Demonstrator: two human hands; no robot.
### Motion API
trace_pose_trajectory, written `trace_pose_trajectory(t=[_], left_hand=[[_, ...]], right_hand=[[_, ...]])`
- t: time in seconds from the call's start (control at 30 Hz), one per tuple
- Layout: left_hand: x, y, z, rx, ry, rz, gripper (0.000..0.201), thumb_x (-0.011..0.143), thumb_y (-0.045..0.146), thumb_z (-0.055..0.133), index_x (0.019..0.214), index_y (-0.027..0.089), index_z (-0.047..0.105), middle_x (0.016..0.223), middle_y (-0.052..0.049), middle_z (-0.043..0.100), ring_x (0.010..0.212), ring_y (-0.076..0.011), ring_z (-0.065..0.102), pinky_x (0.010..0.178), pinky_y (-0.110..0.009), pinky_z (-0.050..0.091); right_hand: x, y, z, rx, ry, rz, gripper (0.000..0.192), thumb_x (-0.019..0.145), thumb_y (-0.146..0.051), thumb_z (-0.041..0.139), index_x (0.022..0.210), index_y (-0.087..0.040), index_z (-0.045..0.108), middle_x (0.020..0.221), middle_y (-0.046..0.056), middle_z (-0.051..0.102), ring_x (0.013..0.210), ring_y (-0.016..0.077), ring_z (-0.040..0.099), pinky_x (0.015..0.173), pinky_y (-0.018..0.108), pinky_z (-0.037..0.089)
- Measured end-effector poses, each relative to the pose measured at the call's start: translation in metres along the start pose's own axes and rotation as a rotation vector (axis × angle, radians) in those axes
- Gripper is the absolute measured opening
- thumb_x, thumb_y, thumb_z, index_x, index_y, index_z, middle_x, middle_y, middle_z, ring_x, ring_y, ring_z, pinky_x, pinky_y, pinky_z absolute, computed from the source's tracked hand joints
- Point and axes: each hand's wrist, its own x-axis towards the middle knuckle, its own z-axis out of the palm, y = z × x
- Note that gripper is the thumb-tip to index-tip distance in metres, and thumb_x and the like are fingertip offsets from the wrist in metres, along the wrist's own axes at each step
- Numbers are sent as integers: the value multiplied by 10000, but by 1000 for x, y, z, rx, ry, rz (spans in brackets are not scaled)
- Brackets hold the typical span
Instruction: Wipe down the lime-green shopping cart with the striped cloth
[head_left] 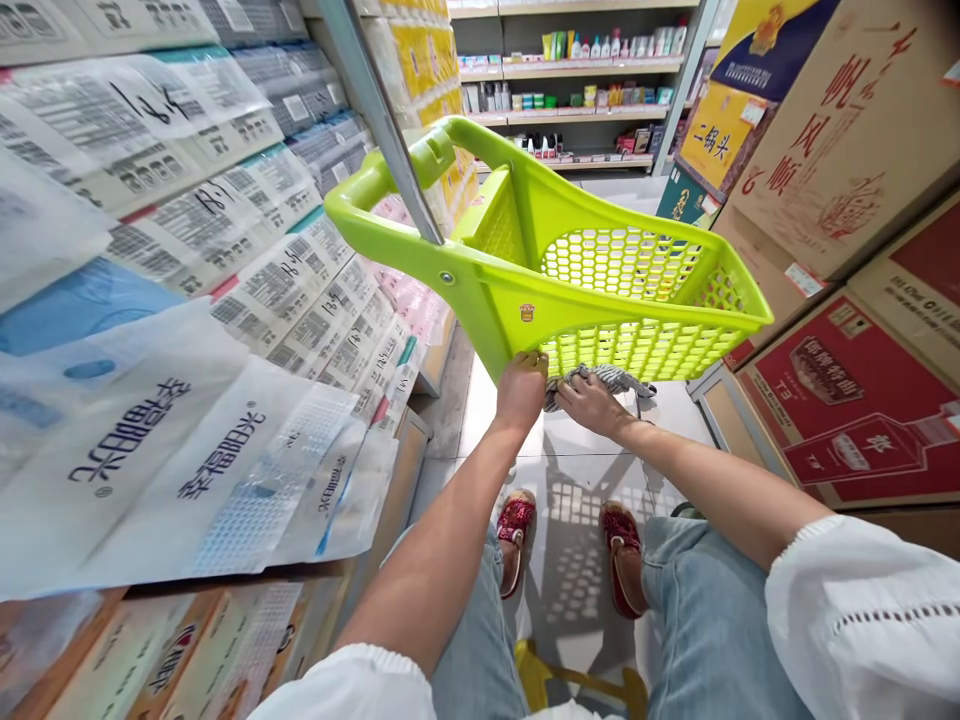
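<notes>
A lime-green shopping basket trolley (480, 285) with a grey metal pole stands tilted in the aisle before me. My left hand (523, 388) is closed on the lower edge of its near side, fingertips curled at the plastic. Just right of it, my right hand (591, 402) presses a grey striped cloth (619, 380) against the underside of the basket's mesh. Part of the cloth hangs out to the right beyond my fingers. Both hands are low, close together, above the tiled floor. The basket hides what lies behind its lower side.
Packs in plastic wrap (225, 440) are stacked on the left shelf. Liquor cartons (847, 400) line the right side. Shelves of bottles and tubes (585, 95) stand at the back. Beneath me is a yellow stool (534, 678); my red shoes (516, 520) rest on the tiles.
</notes>
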Motion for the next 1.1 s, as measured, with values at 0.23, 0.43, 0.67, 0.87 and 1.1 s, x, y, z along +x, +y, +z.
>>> trace_pose_trajectory(t=[0.23,0.43,0.67,0.87,1.1], left_hand=[[0,3,0,-8,24,-38,278,908,110,381,1043,101,624,990,-118,659,903,-215,579,788,-322,460],[3,4,1,-7,21,-61,218,883,136,449,933,104,659,928,-123,666,877,-223,573,753,-322,456],[3,3,-4,-2,-49,-60,191,866,150,483,854,124,672,888,-110,664,897,-240,579,756,-330,459],[3,2,-3,4,-18,-61,280,905,113,381,1036,103,629,964,-120,664,913,-227,584,787,-333,451],[3,1,-5,2,-19,-62,289,918,119,363,1001,100,639,964,-126,666,897,-222,585,798,-334,449]], right_hand=[[17,22,-29,-12,71,107,260,942,-205,355,982,-180,611,1074,94,618,891,211,488,738,359,305],[35,47,-71,-28,311,354,251,938,-276,390,1043,-221,611,1189,83,586,937,204,463,782,352,275],[25,33,-34,17,211,313,252,931,-293,398,1028,-212,616,1215,96,581,928,220,475,772,371,291],[2,4,5,87,-3,45,266,927,-165,369,1043,-185,607,1175,101,597,954,227,492,774,387,319],[22,17,-20,65,26,94,275,945,-185,339,1028,-177,601,1065,97,616,909,214,483,744,358,306]])
